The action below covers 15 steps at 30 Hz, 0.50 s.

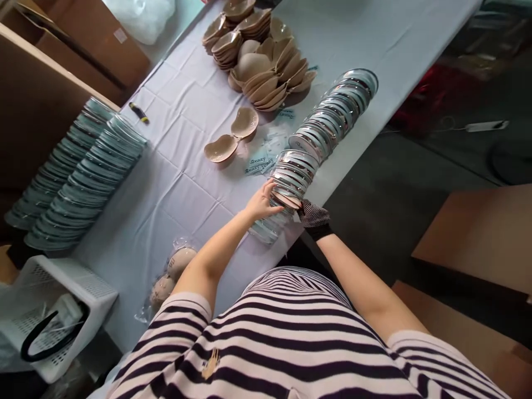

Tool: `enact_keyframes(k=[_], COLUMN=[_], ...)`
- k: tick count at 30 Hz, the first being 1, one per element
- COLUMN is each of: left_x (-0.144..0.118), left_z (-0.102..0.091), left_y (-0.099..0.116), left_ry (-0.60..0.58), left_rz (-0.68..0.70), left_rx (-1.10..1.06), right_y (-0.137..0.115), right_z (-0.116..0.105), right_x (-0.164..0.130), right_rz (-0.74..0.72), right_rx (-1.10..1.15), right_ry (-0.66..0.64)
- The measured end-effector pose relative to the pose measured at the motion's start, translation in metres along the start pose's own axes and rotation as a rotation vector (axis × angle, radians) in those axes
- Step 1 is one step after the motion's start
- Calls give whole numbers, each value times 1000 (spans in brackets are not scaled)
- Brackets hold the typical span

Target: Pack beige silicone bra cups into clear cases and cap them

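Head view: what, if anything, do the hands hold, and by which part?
The left hand and gloved right hand seem to hold a round plastic case by opposite edges; a firm grip cannot be confirmed.

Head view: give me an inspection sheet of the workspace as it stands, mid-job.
Surface: white-covered table, creased.
Job's things: row of clear packages beside the table's edge; pile of beige cups; one cup pair lying apart.
Clutter: printed packets, yellow-and-black tool, bagged items.
Hands: left hand bare, right hand gloved, both at the row's nearer part; exact grip unclear.
Cables: thin pale cable by a white bar, off the table.
Surroundings: cardboard boxes both sides; white basket and two more package rows at left.
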<state>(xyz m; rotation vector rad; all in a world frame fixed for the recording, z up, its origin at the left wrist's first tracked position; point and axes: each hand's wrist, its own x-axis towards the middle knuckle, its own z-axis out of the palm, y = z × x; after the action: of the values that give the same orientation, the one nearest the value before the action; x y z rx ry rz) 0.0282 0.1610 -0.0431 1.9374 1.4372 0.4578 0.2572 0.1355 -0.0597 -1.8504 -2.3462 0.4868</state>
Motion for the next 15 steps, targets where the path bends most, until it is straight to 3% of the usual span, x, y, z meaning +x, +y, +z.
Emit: enact_keyframes(k=[4,11,15], left_x=[-1,-1,0], left_z=[-1,-2,1], left_y=[5,7,8], left_ry=[-16,4,31], left_rz=[-32,-6,10], left_rx=[13,18,37], right_y=[-5,-11,-16], right_z=[15,3,11], right_x=[14,7,12], right_rz=[38,186,336], right_rx=[27,225,418], right_ry=[-37,-49,-5])
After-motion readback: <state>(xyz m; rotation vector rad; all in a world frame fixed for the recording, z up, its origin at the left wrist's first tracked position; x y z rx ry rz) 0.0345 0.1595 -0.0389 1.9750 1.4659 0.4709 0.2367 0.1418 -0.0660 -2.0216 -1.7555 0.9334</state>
